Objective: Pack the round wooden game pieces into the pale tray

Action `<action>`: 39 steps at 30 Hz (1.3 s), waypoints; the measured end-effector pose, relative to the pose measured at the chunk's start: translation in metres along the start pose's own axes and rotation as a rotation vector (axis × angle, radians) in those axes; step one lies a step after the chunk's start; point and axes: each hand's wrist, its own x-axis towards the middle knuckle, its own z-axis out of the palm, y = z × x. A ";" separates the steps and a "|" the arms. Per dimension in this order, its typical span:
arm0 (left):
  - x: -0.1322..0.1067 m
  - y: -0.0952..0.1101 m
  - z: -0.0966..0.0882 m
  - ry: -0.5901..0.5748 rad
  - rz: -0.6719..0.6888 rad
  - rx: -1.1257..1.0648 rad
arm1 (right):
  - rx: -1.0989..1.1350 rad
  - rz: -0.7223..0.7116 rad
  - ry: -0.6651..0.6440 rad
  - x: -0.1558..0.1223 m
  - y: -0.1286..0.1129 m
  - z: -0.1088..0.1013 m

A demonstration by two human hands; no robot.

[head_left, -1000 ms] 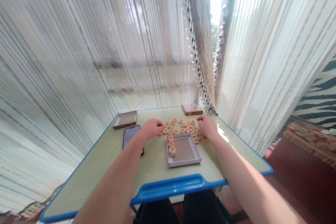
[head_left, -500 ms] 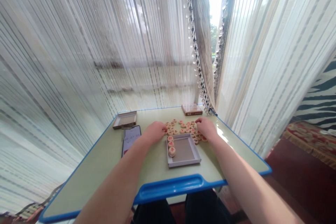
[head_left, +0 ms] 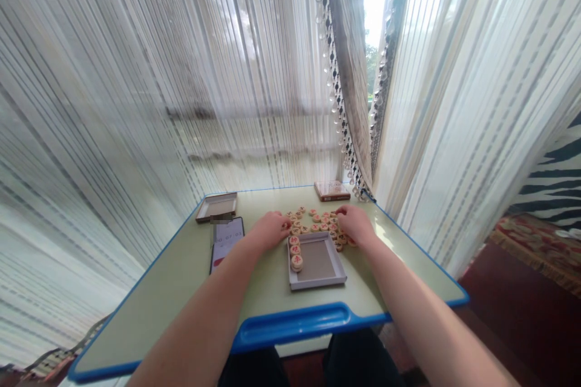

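Note:
Several round wooden Chinese chess pieces (head_left: 316, 228) with red or dark characters lie loosely behind a shallow white box tray (head_left: 318, 283). Inside the tray, red-marked pieces (head_left: 296, 262) are lined up along the left wall, the nearest of them stacked. My left hand (head_left: 273, 228) is at the left side of the loose pieces, its fingertips closed on a chess piece (head_left: 286, 224). At the right side, my right hand (head_left: 356, 222) has its fingers curled together among the pieces. What lies between those fingertips is hidden.
A phone (head_left: 227, 236) showing a timer lies left of my left forearm. Behind it is a shallow box lid (head_left: 216, 207). A flat printed box (head_left: 332, 190) sits at the table's back edge. The pale table (head_left: 167, 290) has a blue rim, with curtains (head_left: 254, 133) close behind.
Both hands stay in nearly the same places, with only slight finger movement. My right hand has shifted slightly left. The pieces in the tray look the same.

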 end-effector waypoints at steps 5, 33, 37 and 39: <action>0.002 -0.003 0.001 0.079 -0.006 -0.114 | 0.069 -0.089 0.061 -0.004 -0.007 -0.002; -0.008 0.004 -0.020 -0.107 -0.178 -0.232 | 0.183 -0.675 -0.235 -0.042 -0.036 -0.007; -0.009 0.003 -0.016 -0.223 -0.174 -0.382 | 0.126 -0.687 -0.302 -0.044 -0.038 -0.006; -0.008 0.004 -0.014 -0.264 -0.172 -0.433 | 0.082 -0.684 -0.318 -0.043 -0.037 -0.004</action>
